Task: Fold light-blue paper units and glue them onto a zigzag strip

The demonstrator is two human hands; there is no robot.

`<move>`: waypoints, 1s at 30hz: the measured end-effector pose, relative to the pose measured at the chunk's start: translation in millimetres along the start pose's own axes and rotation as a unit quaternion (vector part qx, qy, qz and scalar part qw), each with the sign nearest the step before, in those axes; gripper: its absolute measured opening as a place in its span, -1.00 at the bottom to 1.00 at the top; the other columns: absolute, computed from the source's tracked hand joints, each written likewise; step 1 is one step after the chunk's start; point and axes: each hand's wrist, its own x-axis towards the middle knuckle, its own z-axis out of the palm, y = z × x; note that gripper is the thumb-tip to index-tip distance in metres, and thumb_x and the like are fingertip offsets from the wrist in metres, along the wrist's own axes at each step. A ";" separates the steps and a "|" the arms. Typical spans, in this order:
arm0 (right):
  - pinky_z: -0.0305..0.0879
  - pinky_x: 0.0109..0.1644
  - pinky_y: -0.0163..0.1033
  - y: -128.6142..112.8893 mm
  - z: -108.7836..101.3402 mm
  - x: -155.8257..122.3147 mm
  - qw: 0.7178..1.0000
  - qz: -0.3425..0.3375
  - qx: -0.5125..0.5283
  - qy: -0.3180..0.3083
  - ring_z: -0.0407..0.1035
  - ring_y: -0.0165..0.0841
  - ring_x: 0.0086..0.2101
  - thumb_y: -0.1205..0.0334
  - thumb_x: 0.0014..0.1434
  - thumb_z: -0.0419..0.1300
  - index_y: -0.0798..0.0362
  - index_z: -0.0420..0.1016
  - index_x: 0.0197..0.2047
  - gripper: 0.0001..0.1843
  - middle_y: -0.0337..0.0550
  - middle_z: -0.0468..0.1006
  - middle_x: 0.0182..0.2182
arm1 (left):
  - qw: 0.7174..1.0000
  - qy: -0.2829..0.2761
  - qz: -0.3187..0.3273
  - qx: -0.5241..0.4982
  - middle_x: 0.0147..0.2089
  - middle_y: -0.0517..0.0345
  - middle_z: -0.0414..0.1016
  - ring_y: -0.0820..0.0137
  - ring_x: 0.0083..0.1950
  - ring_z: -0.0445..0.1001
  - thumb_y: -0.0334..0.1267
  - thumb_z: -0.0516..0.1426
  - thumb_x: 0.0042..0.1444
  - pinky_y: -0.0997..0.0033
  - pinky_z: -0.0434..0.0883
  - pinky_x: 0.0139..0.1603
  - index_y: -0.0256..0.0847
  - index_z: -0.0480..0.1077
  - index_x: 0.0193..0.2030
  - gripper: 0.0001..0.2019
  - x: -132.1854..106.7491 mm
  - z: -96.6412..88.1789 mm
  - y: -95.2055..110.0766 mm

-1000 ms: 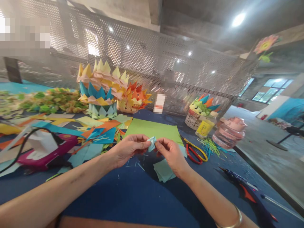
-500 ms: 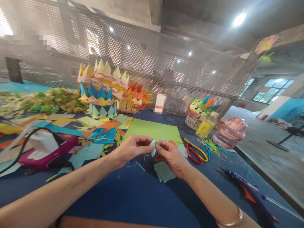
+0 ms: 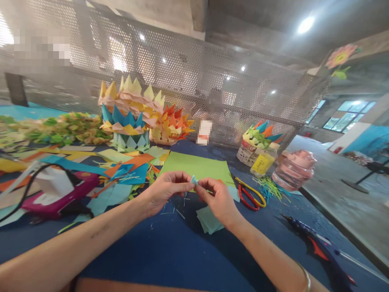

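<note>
Between my two hands is a small folded piece of light blue paper [image 3: 193, 180], its pointed tip showing upward. The fingertips of my left hand [image 3: 168, 190] pinch it from the left. My right hand [image 3: 217, 198] pinches its lower right side, and the fingers cover part of the fold. Below my right hand a small stack of light blue paper squares [image 3: 209, 221] lies on the dark blue table [image 3: 146, 251]. A green sheet of paper [image 3: 197, 164] lies flat just beyond both hands.
Scissors [image 3: 251, 196] with red and yellow handles and a hot glue gun [image 3: 319, 243] lie at right. A bottle [image 3: 264, 160] and a pink water bottle [image 3: 294, 170] stand behind. Folded-paper crowns [image 3: 130, 117], paper scraps [image 3: 133, 162] and a magenta device [image 3: 60, 198] fill the left.
The folded light blue paper has turned, so its tip now points up instead of its long side standing upright. My right hand has shifted slightly, its fingers lower on the paper.
</note>
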 end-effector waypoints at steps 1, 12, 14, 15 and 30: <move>0.25 -0.39 -0.32 0.3 -1.0 0.7 1.000 0.006 -0.002 -0.001 0.25 -0.44 -0.48 -0.02 0.04 0.22 0.10 0.42 -0.36 -0.68 -0.23 0.41 -0.47 | 1.000 -0.002 0.000 0.006 -0.45 0.27 0.35 0.57 -0.45 0.26 -0.26 0.30 -0.14 0.60 0.22 -0.44 -0.26 0.41 -0.41 -0.82 -0.2 0.6 1.3; 0.17 -0.46 -0.36 2.9 -1.5 0.7 0.999 -0.002 -0.041 -0.035 0.19 -0.48 -0.53 0.12 0.05 0.21 0.10 0.38 -0.45 -0.78 -0.32 0.30 -0.59 | 0.987 0.030 0.062 0.147 -0.52 0.24 0.38 0.52 -0.48 0.27 -0.08 0.21 -0.05 0.52 0.24 -0.43 -0.28 0.44 -0.46 -0.74 4.4 -1.8 -1.8; 0.21 -0.43 -0.35 1.9 -1.3 0.4 0.998 0.003 -0.045 -0.038 0.22 -0.46 -0.51 0.13 0.06 0.20 0.10 0.39 -0.44 -0.80 -0.28 0.34 -0.56 | 0.983 0.039 0.067 0.167 -0.57 0.25 0.36 0.51 -0.50 0.27 -0.08 0.19 -0.04 0.51 0.22 -0.44 -0.27 0.43 -0.49 -0.74 4.5 -2.4 -2.5; 0.22 -0.42 -0.34 1.4 -1.5 0.4 0.998 0.006 -0.045 -0.038 0.23 -0.45 -0.50 0.13 0.06 0.20 0.10 0.40 -0.44 -0.81 -0.27 0.35 -0.55 | 0.981 0.046 0.070 0.177 -0.58 0.26 0.35 0.51 -0.51 0.26 -0.09 0.19 -0.03 0.51 0.22 -0.45 -0.27 0.43 -0.50 -0.75 4.4 -2.3 -2.4; 0.17 -0.42 -0.29 2.8 -0.8 -1.0 0.998 0.013 -0.045 -0.046 0.22 -0.43 -0.53 0.08 0.10 0.17 0.10 0.39 -0.48 -0.74 -0.25 0.36 -0.59 | 0.967 0.045 0.102 0.230 -0.58 0.31 0.24 0.50 -0.51 0.20 -0.08 0.09 0.03 0.51 0.15 -0.48 -0.24 0.31 -0.50 -0.74 3.6 5.7 -4.3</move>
